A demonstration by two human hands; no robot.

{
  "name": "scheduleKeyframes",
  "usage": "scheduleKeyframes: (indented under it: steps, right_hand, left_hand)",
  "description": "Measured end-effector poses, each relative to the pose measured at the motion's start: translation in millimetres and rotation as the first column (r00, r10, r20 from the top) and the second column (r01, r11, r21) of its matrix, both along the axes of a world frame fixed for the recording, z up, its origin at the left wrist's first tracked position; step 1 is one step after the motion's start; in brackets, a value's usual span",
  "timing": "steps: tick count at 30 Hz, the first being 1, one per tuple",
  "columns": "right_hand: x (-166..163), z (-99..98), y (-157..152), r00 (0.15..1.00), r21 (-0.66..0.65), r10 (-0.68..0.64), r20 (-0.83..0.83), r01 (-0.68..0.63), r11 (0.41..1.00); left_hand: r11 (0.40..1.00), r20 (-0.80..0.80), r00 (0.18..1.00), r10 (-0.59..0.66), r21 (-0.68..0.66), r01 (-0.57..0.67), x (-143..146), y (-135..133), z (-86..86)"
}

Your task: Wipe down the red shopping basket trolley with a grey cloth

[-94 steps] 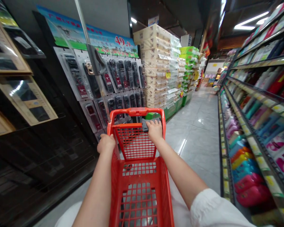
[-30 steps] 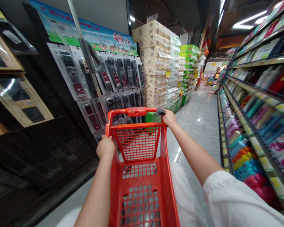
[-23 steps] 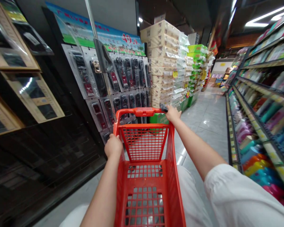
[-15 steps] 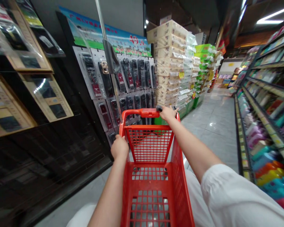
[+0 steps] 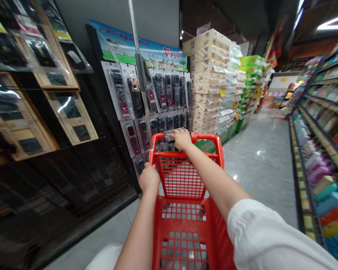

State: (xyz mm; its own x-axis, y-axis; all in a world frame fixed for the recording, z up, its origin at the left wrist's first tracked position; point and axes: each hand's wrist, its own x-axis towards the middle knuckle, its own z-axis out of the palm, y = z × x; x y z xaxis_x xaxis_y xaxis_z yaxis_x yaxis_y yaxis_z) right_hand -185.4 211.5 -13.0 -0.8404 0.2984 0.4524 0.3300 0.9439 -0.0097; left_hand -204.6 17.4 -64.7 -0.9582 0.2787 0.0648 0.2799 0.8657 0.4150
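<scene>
A red plastic shopping cart (image 5: 183, 221) with a grid base and grid end panel stands in front of me; no goods show inside it. My left hand (image 5: 149, 178) is closed round the upper left edge of its frame. Across the cart's far handlebar (image 5: 207, 138) reaches my right hand (image 5: 180, 138), palm down over the bar's left half. Under its fingers, wrapped against the bar, is a dark grey cloth (image 5: 169, 135). A metal pole (image 5: 141, 63) with a grey plastic part rises from the cart's left corner.
On the left, a dark wall holds boxed belts (image 5: 73, 120) and a rack of packaged belts (image 5: 160, 90). Stacked cartons (image 5: 208, 75) stand beyond the cart. Shelves of bottles and packets (image 5: 321, 150) line the right side of a grey tiled aisle (image 5: 259, 150).
My right hand has slid left along the handlebar with the dark cloth, from the right end to the left half. My left hand keeps its hold. The view has turned slightly left.
</scene>
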Motion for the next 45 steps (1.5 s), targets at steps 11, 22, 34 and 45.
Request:
scheduleKeyframes:
  steps: [11,22,34,45]
  right_hand:
    - [73.0,-1.7,42.1,0.969,-0.1,-0.245,-0.044,0.239,0.966]
    - [-23.2,11.5,-8.1,0.97,-0.025,-0.223,0.099,0.226,0.974]
    - [-83.2,-12.7,-34.0,0.983,-0.152,0.181,0.002,-0.179,0.972]
    - [-75.1,-66.0,-32.9,0.852,-0.613,0.235,-0.467,-0.503,0.609]
  left_hand:
    - [1.0,-0.005,1.0,-0.027,0.014,0.027,2.3,0.7,0.1]
    - [0.999,-0.02,1.0,-0.012,0.047,0.013,-3.6,-2.2,-13.4]
    - [0.998,0.012,1.0,-0.014,0.066,0.013,-5.3,-1.3,-17.2]
    - [0.999,-0.012,1.0,0.014,0.03,-0.014,-1.1,-1.7,-14.5]
